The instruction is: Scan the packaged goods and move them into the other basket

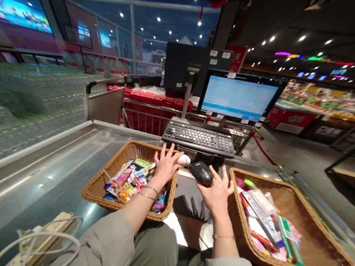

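The black gadget (201, 172) – maybe a scanner or a mouse – is in the middle of the frame. The right hand (218, 193) touches it; I can't tell if it grips. A small white thing (184, 160) is by the thumb of the left hand (166, 166), whose fingers spread wide, holding nothing, over a candy-filled wicker basket (93, 183) at left of middle. A keyboard (199, 138) is just above.

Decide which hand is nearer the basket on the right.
Right. The right hand is beside the right basket's left rim; the left hand is farther off, at the left basket's far right corner.
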Action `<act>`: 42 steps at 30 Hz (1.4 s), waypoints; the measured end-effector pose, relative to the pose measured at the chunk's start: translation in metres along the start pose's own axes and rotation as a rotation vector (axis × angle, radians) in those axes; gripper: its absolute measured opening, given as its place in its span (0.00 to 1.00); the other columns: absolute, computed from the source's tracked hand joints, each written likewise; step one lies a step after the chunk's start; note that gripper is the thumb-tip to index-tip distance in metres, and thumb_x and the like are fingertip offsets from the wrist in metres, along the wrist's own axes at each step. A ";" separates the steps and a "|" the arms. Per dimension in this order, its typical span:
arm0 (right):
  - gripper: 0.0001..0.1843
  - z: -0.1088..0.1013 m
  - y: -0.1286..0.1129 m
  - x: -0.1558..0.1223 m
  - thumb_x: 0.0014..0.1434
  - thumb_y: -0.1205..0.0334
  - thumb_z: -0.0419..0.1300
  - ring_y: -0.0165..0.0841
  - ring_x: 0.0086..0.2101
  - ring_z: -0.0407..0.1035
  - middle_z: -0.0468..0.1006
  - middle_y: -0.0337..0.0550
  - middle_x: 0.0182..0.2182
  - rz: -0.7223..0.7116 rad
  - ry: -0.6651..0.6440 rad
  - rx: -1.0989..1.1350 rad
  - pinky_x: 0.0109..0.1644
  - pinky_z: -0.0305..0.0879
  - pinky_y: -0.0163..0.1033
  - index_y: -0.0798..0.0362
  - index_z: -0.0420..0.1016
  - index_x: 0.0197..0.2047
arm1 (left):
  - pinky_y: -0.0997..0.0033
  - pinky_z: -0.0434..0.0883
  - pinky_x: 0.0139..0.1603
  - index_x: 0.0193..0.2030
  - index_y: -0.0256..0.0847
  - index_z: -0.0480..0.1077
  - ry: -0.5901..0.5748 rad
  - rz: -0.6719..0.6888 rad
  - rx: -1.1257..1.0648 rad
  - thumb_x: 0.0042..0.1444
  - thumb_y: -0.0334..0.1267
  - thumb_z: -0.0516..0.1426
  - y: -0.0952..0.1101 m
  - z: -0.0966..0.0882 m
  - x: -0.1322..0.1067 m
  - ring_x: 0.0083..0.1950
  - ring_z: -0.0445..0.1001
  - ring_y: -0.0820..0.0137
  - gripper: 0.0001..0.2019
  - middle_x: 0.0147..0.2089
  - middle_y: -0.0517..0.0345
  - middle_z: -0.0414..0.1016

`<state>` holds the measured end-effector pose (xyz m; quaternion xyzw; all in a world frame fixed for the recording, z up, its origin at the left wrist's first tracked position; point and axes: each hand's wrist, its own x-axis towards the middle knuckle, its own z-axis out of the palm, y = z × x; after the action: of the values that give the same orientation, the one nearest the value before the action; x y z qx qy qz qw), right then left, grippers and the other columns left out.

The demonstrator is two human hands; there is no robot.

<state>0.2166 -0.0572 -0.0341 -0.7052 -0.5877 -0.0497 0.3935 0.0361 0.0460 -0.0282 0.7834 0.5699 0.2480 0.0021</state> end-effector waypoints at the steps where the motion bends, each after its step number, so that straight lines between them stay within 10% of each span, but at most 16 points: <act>1: 0.14 0.000 0.000 0.000 0.52 0.51 0.62 0.52 0.68 0.48 0.77 0.49 0.56 0.003 -0.004 0.003 0.66 0.34 0.71 0.48 0.81 0.37 | 0.32 0.49 0.69 0.64 0.65 0.67 -0.001 0.000 -0.001 0.60 0.50 0.61 0.000 0.001 0.000 0.77 0.42 0.49 0.25 0.77 0.62 0.49; 42: 0.12 -0.008 0.001 -0.003 0.50 0.54 0.63 0.50 0.66 0.53 0.76 0.46 0.57 -0.035 -0.007 0.046 0.67 0.38 0.68 0.47 0.80 0.38 | 0.33 0.49 0.70 0.65 0.64 0.66 0.016 -0.021 -0.050 0.60 0.52 0.60 0.002 0.001 -0.003 0.77 0.43 0.49 0.25 0.77 0.62 0.50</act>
<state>0.2199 -0.0646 -0.0306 -0.6857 -0.6024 -0.0404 0.4065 0.0374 0.0427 -0.0302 0.7751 0.5716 0.2685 0.0196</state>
